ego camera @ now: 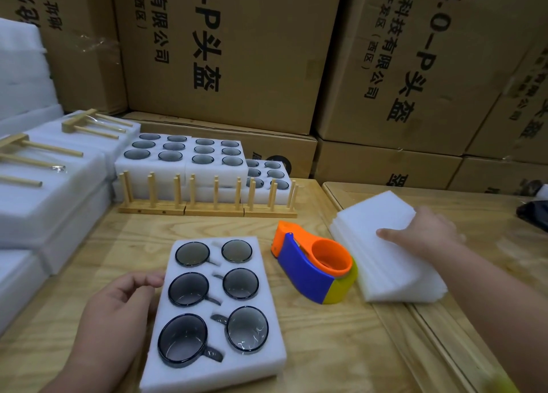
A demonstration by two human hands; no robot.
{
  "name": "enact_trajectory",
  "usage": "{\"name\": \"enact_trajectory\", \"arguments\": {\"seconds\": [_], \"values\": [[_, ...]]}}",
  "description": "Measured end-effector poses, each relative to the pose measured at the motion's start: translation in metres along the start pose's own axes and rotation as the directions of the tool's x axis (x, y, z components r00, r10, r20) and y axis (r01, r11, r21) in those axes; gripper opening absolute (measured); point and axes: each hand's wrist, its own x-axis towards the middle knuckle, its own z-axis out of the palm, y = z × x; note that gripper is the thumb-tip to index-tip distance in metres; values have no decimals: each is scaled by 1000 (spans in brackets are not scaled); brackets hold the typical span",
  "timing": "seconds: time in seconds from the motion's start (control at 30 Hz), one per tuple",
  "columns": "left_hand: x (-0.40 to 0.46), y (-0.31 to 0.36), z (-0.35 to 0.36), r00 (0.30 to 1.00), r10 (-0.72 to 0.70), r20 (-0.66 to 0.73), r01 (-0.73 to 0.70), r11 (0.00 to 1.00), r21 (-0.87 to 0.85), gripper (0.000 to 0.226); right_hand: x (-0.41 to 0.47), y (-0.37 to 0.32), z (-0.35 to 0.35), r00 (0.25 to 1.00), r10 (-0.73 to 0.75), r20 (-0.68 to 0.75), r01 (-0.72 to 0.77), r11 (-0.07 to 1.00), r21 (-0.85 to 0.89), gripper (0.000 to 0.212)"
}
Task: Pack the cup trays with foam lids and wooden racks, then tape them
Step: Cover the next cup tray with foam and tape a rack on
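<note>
- nearest on the desk [341, 348]: cup tray [213, 315], soft white foam with six dark glass cups seated; light block, fragile load, best lifted flat by both long edges.
- left hand [118, 306] loosely curled, fingertips touching the tray's left edge, gripping nothing.
- tape dispenser [314, 265] just right of the tray.
- right hand [424, 235] laid on the stack of foam lids [385, 250], fingers mostly flat; possibly peeling the top sheet, hard to tell. thin, floppy, clingy; take by a corner.
- wooden racks [207, 196] upright further back, stiff, light.
</note>
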Motion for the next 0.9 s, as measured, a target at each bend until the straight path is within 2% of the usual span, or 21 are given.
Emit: {"name": "enact_trajectory", "arguments": {"seconds": [0.3, 0.5, 0.67, 0.9], "values": [[0, 1, -1, 1000, 15, 2, -15, 1000, 15, 35, -4, -13, -29, 979, -127, -158, 119, 991, -58, 57], [1, 1, 1, 1000, 26, -5, -26, 999, 27, 37, -2, -23, -51, 954, -221, -202, 221, 975, -24, 47], [2, 2, 0, 1000, 31, 0, -31, 999, 44, 29, -9, -40, -75, 929, -272, -252, 270, 962, -46, 36], [3, 2, 1, 1000, -6, 18, 5, 999, 52, 37, -34, -79, -109, 854, -391, -344, 422, 906, 18, 36]]}}
